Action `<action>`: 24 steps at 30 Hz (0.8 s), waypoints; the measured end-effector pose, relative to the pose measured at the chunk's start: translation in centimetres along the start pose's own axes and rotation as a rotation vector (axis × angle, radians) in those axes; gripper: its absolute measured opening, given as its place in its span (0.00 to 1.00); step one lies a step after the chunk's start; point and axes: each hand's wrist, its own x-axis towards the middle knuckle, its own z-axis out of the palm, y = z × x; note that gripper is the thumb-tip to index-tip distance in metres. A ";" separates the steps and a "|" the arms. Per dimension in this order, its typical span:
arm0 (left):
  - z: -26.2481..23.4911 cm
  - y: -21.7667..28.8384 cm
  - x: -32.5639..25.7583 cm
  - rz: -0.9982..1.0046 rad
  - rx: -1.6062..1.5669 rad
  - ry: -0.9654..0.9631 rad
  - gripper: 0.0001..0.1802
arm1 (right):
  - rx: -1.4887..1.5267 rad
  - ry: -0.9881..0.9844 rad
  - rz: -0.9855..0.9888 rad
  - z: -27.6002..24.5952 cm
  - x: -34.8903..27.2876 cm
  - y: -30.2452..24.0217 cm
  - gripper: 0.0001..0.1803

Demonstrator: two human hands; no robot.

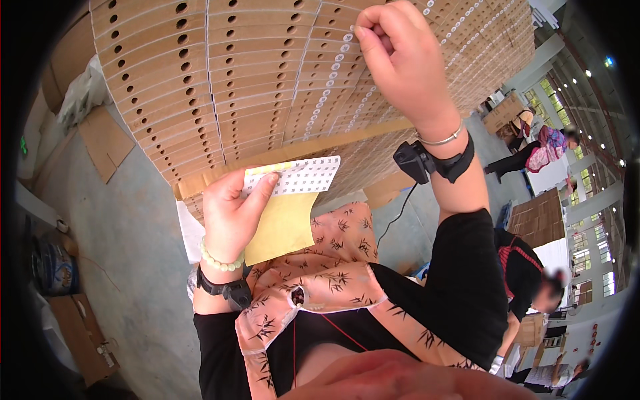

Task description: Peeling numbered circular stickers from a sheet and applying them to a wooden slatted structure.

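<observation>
My left hand (233,207) grips a sheet of small printed stickers (303,177), thumb on top. The sheet is white with rows of dark marks, and its yellow backing (280,230) hangs below. In front of me rise tightly stacked brown cardboard boxes (260,87) with rows of round holes. Small round white stickers (331,77) run in a line down several of them. My right hand (403,60) is closed in a pinch at the upper end of this line, close to the box faces. Anything between its fingertips is too small to make out.
A yellowish cardboard edge (333,148) runs along the stack's near side. Flat cardboard (105,143) and a blue bucket (57,267) are on the floor to the left. Other people (550,150) are at the right, near more stacked cardboard (537,220).
</observation>
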 end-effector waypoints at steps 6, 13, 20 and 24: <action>0.1 -0.4 0.1 0.003 -0.016 -0.009 0.07 | -0.064 0.080 -0.038 0.1 0.0 0.1 0.05; -0.1 -0.2 -0.3 0.006 -0.011 -0.038 0.07 | 0.091 0.055 0.382 -1.2 1.0 -0.6 0.15; 0.1 0.8 -0.5 -0.045 -0.120 -0.014 0.08 | 0.394 0.034 0.440 0.3 -1.8 0.5 0.11; -0.3 0.7 -0.5 -0.012 -0.205 0.012 0.08 | 0.431 -0.341 0.246 1.5 -6.2 -3.6 0.10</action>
